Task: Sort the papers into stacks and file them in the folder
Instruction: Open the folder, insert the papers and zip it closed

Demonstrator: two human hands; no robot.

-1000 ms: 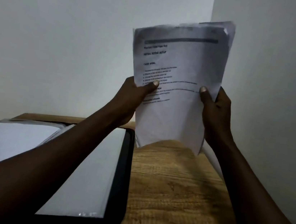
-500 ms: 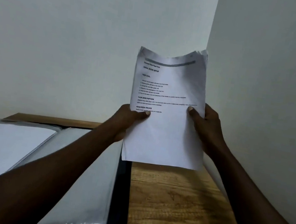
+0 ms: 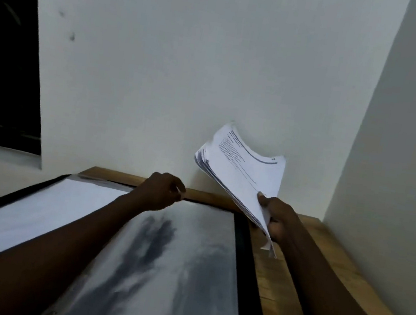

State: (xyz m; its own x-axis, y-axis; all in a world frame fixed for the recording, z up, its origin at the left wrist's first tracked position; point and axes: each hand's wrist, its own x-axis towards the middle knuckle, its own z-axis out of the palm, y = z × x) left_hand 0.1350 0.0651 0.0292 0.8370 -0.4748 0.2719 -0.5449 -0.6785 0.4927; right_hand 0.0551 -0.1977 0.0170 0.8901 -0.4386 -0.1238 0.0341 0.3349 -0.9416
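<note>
pinching papers [image 3: 247,173] by lower corner with right hand [image 3: 276,219], up beside open folder [image 3: 246,241] on bench [image 3: 280,285], prob keeping sleeve [image 3: 188,260] clear | left hand [image 3: 161,191] curled at sleeve's top edge, can't tell if gripping, guessing about to open it

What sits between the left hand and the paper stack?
Nothing. The head view shows an open gap between left hand and stack, with only wall and the table edge behind it.
</note>
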